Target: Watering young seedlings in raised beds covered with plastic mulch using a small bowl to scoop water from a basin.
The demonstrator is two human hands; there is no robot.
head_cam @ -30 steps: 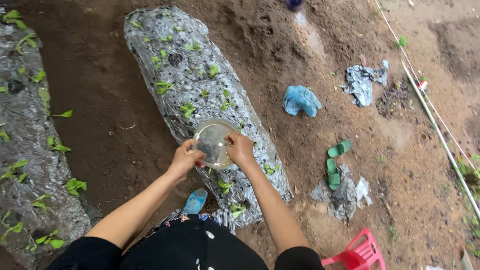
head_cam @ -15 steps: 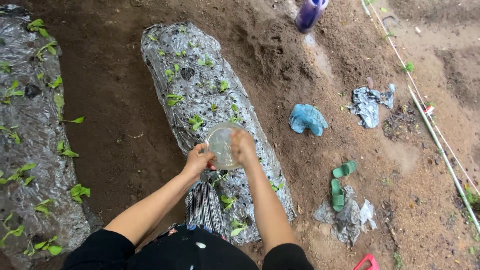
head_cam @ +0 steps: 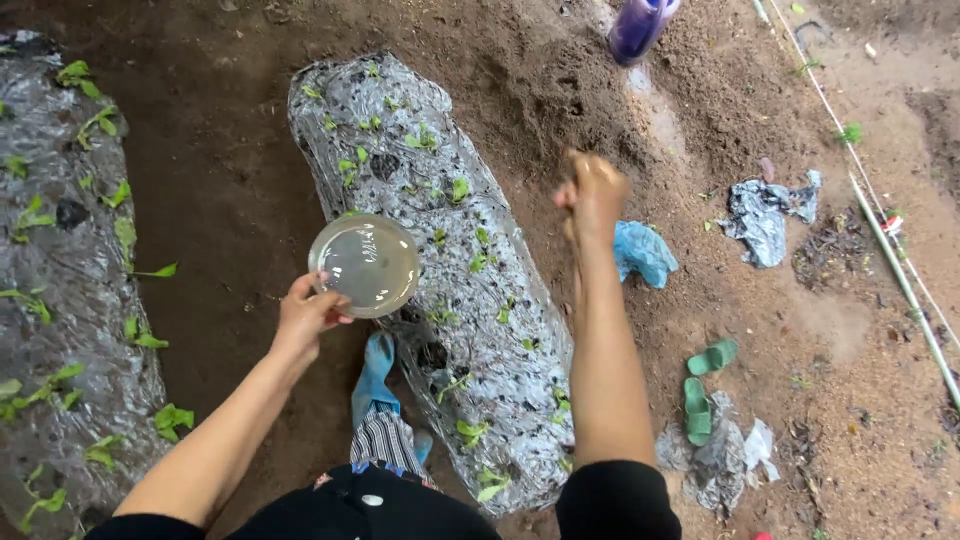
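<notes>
- A round, shallow, clear plastic bowl (head_cam: 364, 264) is pinched at its near rim by the left hand (head_cam: 308, 312), fingers closed on the edge; it is held roughly level, just left of a long raised soil bed wrapped in silver plastic mulch (head_cam: 520, 360).
- The right hand (head_cam: 593, 192) is raised above the bed's right edge, fingers bunched into a loose fist; whether anything is pinched inside cannot be told.
- Small green seedlings (head_cam: 459, 188) are seen poking through holes in the mulch, between the two hands.
- A crumpled blue plastic bag (head_cam: 643, 251) lies on bare soil just right of the right hand; a pair of green sandals (head_cam: 700, 383) sits further back beside that forearm.
- Risk, as judged: with the bowl gripped only at one edge, it could tip and whatever it holds could be spilled onto the soil path.
- Risk, as judged: seedlings beneath the right hand could be crushed if it is lowered carelessly, and the thin mulch could be torn.
</notes>
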